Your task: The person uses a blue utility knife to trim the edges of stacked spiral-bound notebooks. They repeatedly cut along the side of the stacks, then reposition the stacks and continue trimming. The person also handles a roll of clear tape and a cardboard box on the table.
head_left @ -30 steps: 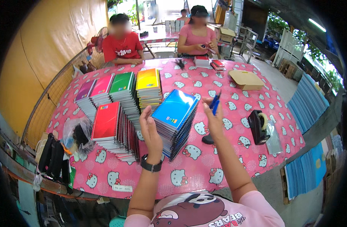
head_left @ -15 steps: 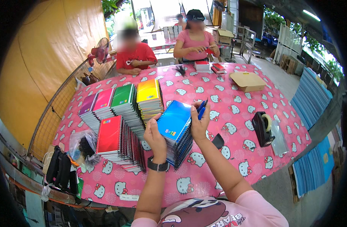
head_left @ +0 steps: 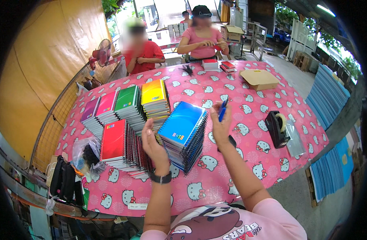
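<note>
A tall stack of blue spiral notebooks (head_left: 182, 125) stands in front of me, its lower edges fanned out a little. To its left, my left hand (head_left: 154, 146) is open, fingers stretched upward, between the blue stack and a stack of red spiral notebooks (head_left: 114, 141). On the other side, my right hand (head_left: 220, 127) holds a blue pen (head_left: 222, 111) upright against its fingers, with a gap between the hand and the notebooks. Farther back are stacks of yellow (head_left: 153, 91), green (head_left: 127, 98), pink (head_left: 107, 103) and purple (head_left: 90, 109) notebooks.
A tape dispenser (head_left: 277, 130) and clear plastic sleeves (head_left: 295, 140) lie at right. A brown cardboard box (head_left: 258, 80) sits farther back. A plastic bag (head_left: 87, 154) and black pouch (head_left: 62, 176) are at left. Two people (head_left: 203, 40) work across the pink-covered table (head_left: 199, 194).
Both hands have come away from the sides of the blue stack, the left to the left and the right to the right. The pen stays in the right hand.
</note>
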Demonstrator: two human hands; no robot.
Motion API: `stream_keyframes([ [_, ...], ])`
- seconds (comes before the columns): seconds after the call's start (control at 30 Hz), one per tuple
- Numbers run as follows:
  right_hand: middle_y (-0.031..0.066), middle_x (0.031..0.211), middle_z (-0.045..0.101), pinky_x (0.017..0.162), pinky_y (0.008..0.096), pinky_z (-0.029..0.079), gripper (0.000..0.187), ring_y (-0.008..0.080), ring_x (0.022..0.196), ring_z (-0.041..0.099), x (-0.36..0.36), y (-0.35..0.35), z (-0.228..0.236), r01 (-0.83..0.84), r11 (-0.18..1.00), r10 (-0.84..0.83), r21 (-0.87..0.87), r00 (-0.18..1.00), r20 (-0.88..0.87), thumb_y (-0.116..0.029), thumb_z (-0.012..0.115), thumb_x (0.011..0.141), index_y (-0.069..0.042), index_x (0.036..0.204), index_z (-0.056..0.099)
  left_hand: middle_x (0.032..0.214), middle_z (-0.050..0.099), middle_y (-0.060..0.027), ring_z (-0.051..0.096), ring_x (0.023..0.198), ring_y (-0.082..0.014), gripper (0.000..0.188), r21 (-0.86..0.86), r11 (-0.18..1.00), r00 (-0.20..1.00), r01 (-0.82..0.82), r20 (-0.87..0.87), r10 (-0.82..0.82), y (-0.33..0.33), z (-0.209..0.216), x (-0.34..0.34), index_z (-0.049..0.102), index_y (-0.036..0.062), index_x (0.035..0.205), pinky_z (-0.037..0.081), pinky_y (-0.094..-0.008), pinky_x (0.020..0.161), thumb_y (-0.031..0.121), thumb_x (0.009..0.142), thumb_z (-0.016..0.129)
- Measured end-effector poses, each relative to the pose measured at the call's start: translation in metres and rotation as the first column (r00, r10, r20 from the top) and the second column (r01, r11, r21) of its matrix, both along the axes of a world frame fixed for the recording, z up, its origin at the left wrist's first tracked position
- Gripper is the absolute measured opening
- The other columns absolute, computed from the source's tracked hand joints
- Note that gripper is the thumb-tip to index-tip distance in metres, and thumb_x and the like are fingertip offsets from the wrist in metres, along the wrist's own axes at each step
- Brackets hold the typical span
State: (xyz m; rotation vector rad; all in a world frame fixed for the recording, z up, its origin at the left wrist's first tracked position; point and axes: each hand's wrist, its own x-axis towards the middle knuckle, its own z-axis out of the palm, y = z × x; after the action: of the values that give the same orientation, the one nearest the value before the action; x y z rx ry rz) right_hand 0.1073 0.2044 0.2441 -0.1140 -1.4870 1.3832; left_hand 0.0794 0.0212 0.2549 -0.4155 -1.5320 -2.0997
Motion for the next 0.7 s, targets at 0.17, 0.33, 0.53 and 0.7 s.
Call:
stream_keyframes([
  [0.17, 0.0076, 0.093, 0.056, 0.077, 0.0275, 0.045, 0.034, 0.0138, 0.086, 0.055, 0.056, 0.014, -0.011, -0.018, 0.954, -0.073, 0.299, 0.954, 0.290, -0.012, 0.069, 0.079, -0.002, 0.107, 0.054, 0.088, 0.049, -0.0029, 0.048, 0.084, -0.0140, 0.026, -0.143, 0.989, 0.991, 0.042, -0.116, -0.059, -0.027, -0.027, 0.047, 0.048, 0.0045, 0.098, 0.042, -0.0282, 0.078, 0.010, 0.081, 0.066],
  [0.33, 0.0075, 0.086, 0.060, 0.068, 0.0285, 0.046, 0.031, 0.0154, 0.076, 0.059, 0.085, 0.010, -0.030, -0.253, 0.946, 0.113, 0.201, 0.842, 0.528, -0.011, 0.070, 0.075, -0.003, 0.102, 0.058, 0.077, 0.051, -0.0079, 0.052, 0.070, -0.0213, 0.034, -0.660, 0.740, 0.978, -0.131, -0.208, -0.013, -0.011, -0.020, 0.062, 0.051, 0.0032, 0.084, 0.044, -0.0323, 0.062, 0.024, 0.073, 0.076],
  [0.53, 0.0090, 0.089, 0.060, 0.068, 0.0295, 0.046, 0.036, 0.0185, 0.077, 0.060, 0.097, 0.007, -0.032, -0.312, 0.895, 0.099, 0.319, 0.836, 0.540, -0.007, 0.071, 0.071, -0.004, 0.105, 0.058, 0.065, 0.056, -0.0100, 0.057, 0.060, -0.0282, 0.033, -0.817, 0.543, 0.973, -0.193, -0.232, -0.004, -0.011, 0.002, 0.060, 0.054, 0.0037, 0.071, 0.045, -0.0382, 0.053, 0.029, 0.074, 0.074],
  [0.7, 0.0064, 0.089, 0.057, 0.069, 0.0271, 0.049, 0.032, 0.0120, 0.079, 0.057, 0.100, 0.005, -0.031, -0.330, 0.873, 0.140, 0.358, 0.874, 0.466, -0.004, 0.070, 0.075, -0.001, 0.104, 0.057, 0.063, 0.059, -0.0106, 0.058, 0.054, -0.0265, 0.027, -0.865, 0.444, 0.945, -0.234, -0.309, -0.103, -0.019, 0.010, 0.057, 0.058, 0.0018, 0.072, 0.044, -0.0350, 0.050, 0.023, 0.074, 0.075],
])
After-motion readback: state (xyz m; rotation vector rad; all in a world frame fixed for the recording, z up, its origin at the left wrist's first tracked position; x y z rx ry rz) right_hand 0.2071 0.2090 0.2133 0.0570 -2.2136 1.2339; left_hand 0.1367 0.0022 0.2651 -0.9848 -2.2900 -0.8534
